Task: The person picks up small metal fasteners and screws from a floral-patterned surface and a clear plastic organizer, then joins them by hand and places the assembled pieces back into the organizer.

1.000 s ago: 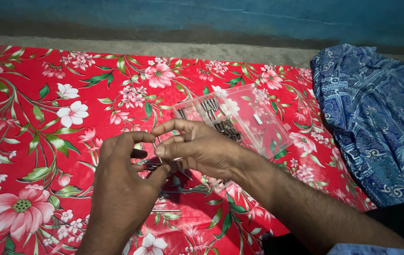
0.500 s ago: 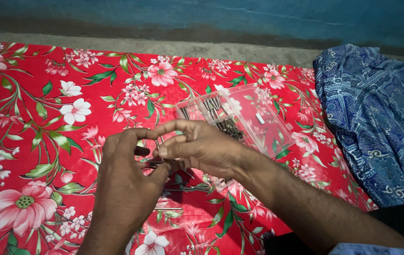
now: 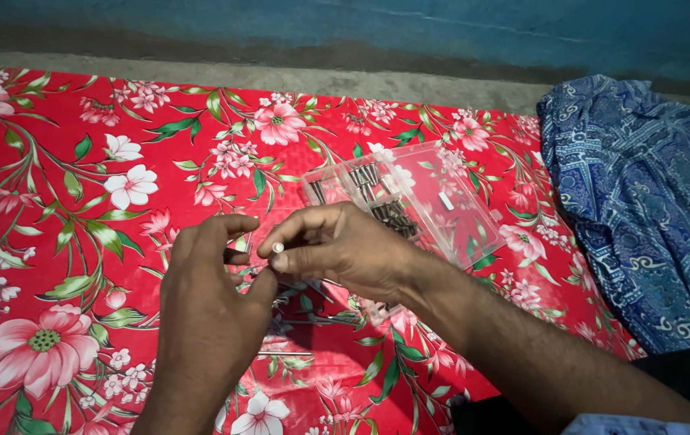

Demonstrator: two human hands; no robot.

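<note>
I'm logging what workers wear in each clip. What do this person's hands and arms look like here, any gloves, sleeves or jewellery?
Both hands are bare, without gloves. The left hand and right hand show no rings, and no watch or bracelet shows on either wrist. The right forearm is uncovered; a light blue sleeve edge shows at the bottom corner.

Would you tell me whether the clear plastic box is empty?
Not empty: the clear plastic box holds dark metal pins, visible through its walls.
</note>
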